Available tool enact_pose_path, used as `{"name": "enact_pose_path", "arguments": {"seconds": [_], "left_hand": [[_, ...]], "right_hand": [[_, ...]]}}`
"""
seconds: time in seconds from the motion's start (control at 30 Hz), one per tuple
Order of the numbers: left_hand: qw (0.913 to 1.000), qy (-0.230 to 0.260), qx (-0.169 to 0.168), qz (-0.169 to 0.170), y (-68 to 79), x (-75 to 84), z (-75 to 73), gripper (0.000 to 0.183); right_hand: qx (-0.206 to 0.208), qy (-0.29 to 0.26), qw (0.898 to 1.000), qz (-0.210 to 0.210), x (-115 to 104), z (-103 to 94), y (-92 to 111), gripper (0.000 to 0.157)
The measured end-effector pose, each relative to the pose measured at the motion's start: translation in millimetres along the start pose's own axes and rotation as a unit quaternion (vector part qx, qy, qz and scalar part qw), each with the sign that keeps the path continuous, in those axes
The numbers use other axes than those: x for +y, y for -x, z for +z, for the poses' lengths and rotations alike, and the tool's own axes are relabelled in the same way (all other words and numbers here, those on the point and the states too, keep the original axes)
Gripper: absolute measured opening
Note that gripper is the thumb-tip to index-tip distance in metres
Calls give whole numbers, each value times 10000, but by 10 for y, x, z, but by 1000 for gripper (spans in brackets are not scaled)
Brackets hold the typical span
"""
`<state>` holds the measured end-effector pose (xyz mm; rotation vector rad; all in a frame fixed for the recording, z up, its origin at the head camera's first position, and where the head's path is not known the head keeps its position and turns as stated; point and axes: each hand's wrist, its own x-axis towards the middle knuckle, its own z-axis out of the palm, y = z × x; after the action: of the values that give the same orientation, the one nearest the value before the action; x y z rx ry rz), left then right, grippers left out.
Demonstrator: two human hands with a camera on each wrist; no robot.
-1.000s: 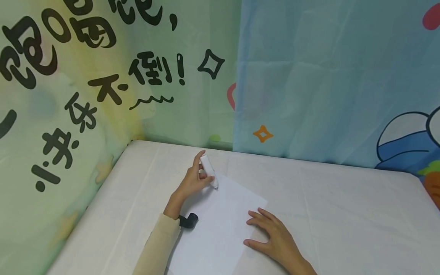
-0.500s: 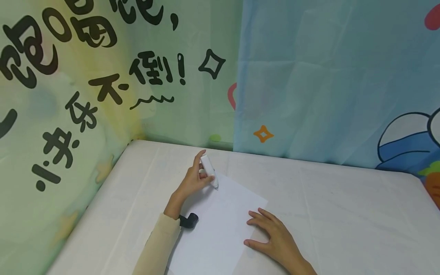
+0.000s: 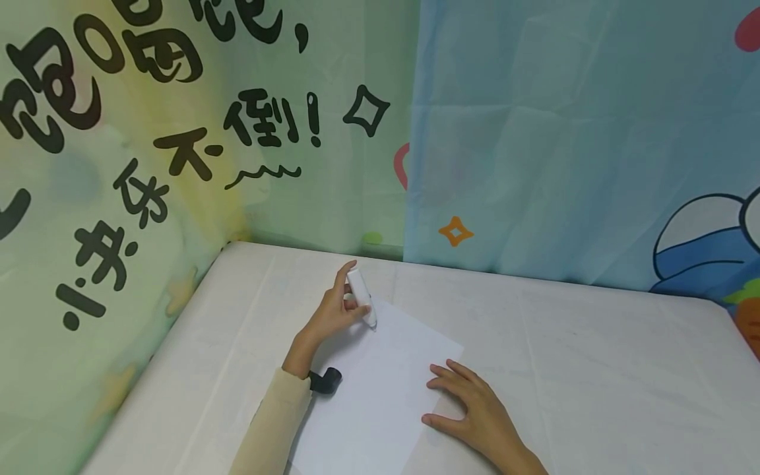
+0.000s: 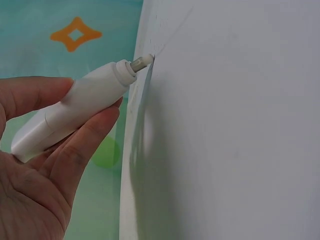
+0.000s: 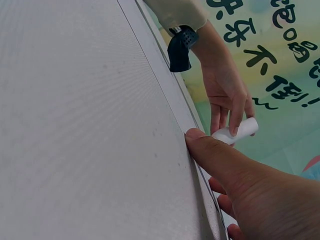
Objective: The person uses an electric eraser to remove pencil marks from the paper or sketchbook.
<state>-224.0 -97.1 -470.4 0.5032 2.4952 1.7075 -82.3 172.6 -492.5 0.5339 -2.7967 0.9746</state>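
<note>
My left hand grips a white electric eraser between thumb and fingers at the far end of a white sheet of paper. In the left wrist view, the eraser's metal collar holds a pale rubber tip, right at the paper's surface. A faint grey line runs away from the tip. My right hand lies at the sheet's right edge, fingers spread and slightly bent, holding nothing. The right wrist view shows its thumb by the paper, with the other fingers partly hidden behind the hand.
A white cloth covers the table under the paper. Behind it hang a green printed curtain with black characters and a blue one. A black camera mount is strapped at the left wrist, close over the sheet.
The electric eraser's tip has shifted very slightly towards the near side of the sheet. The right hand has stayed in place.
</note>
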Motion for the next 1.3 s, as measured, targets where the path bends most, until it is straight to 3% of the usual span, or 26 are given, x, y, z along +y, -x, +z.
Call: {"name": "enact_pose_path", "arguments": {"seconds": [0.33,0.63,0.97,1.3], "left_hand": [[10000,-45,-18,7,1,14,-5,88],[9998,42,174,-31,-14,8,0,87],[10000,-32,86,31,-7,5,8,87],[9997,-107,79,-201,-5,21,6,88]], "right_hand": [[-39,51,10000,52,0,1,1,42],[-72,2,9999,89,2,4,3,42],[31,28,10000,-22,-4,4,5,41],[45,1,10000,-53,1,7,-1,41]]}}
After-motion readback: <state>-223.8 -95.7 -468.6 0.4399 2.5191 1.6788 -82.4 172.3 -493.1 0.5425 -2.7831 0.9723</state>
